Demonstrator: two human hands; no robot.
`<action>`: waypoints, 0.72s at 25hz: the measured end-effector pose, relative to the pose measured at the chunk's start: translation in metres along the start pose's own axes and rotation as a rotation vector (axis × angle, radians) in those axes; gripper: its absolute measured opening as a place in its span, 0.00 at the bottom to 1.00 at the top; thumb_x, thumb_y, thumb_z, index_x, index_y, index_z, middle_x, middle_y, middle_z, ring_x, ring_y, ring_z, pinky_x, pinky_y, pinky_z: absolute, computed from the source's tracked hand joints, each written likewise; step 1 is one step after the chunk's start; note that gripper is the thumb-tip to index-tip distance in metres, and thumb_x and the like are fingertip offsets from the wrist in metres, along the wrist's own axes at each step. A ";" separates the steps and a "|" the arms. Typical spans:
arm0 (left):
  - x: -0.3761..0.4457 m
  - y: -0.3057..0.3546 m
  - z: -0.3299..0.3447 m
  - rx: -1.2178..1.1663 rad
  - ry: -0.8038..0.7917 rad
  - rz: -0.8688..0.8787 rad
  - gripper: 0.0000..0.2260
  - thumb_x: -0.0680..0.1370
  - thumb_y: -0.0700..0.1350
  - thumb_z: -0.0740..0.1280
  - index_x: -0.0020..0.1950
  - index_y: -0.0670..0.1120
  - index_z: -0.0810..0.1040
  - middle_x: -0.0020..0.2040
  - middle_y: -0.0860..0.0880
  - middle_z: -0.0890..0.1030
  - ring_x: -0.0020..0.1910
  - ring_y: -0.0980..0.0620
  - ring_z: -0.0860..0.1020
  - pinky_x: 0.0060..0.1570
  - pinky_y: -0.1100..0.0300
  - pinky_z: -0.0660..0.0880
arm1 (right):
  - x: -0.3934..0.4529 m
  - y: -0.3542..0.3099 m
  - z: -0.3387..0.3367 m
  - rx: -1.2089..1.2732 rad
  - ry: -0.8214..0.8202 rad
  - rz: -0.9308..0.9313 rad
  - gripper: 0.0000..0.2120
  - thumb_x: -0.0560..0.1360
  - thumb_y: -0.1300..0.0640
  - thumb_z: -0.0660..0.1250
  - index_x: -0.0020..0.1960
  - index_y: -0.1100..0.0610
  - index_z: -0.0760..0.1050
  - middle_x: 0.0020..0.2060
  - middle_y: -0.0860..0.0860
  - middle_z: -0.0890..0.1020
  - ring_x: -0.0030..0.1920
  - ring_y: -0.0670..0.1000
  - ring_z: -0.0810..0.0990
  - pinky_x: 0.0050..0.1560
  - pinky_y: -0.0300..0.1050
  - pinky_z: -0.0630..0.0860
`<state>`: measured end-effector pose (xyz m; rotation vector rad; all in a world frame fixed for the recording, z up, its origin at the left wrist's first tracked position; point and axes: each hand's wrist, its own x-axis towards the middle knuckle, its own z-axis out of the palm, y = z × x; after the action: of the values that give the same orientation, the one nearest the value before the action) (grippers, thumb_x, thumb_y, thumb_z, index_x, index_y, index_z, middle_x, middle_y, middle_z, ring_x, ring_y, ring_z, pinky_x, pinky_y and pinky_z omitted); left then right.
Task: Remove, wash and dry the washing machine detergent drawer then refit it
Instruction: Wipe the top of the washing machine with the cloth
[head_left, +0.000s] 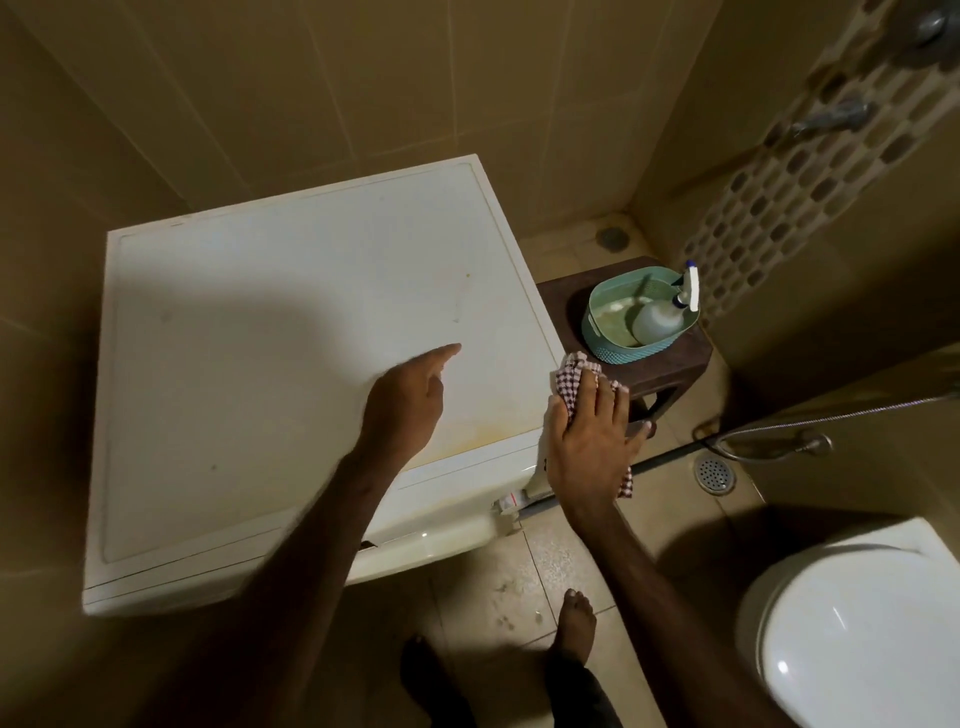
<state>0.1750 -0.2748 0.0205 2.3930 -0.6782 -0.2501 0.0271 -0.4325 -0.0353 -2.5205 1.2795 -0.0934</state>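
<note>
The white washing machine (270, 364) fills the left of the head view, seen from above. My left hand (410, 400) hovers over its top near the front right, index finger stretched forward, the other fingers loosely curled, holding nothing. At the machine's right edge, my right hand (589, 441) lies flat with straight fingers on a red and white checked cloth (571, 376), pressing it against the side of the front corner. The detergent drawer itself is not plainly visible; a small white part (511, 504) shows at that corner, below the cloth.
A dark brown stool (665, 364) beside the machine carries a teal basin (623, 348) with a white spray bottle (660, 317) in it. A toilet (857, 634) stands at the lower right. A hose (831, 415) and a floor drain (714, 475) lie right. My bare feet (574, 623) stand below.
</note>
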 end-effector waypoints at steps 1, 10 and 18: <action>-0.010 -0.005 -0.005 -0.036 0.003 -0.009 0.21 0.82 0.37 0.60 0.69 0.53 0.80 0.61 0.52 0.85 0.58 0.51 0.82 0.56 0.65 0.72 | 0.007 -0.007 -0.001 -0.058 0.008 -0.032 0.32 0.85 0.38 0.46 0.83 0.54 0.56 0.82 0.57 0.62 0.82 0.61 0.57 0.78 0.73 0.53; -0.089 -0.067 -0.028 0.298 0.076 0.329 0.25 0.79 0.39 0.56 0.76 0.45 0.72 0.76 0.48 0.72 0.75 0.50 0.71 0.76 0.47 0.63 | -0.082 -0.119 0.038 -0.130 -0.139 -0.834 0.29 0.85 0.44 0.51 0.83 0.53 0.58 0.83 0.55 0.58 0.84 0.59 0.53 0.77 0.68 0.59; -0.122 -0.134 -0.091 0.300 0.156 0.220 0.21 0.79 0.40 0.59 0.71 0.48 0.78 0.72 0.52 0.77 0.72 0.51 0.73 0.74 0.45 0.65 | 0.050 -0.118 0.016 -0.108 0.002 -0.169 0.31 0.84 0.40 0.46 0.83 0.53 0.56 0.82 0.60 0.59 0.82 0.66 0.55 0.77 0.73 0.57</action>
<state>0.1567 -0.0730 0.0096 2.5563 -0.9514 0.1399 0.1514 -0.4033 -0.0186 -2.7182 1.0974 -0.0658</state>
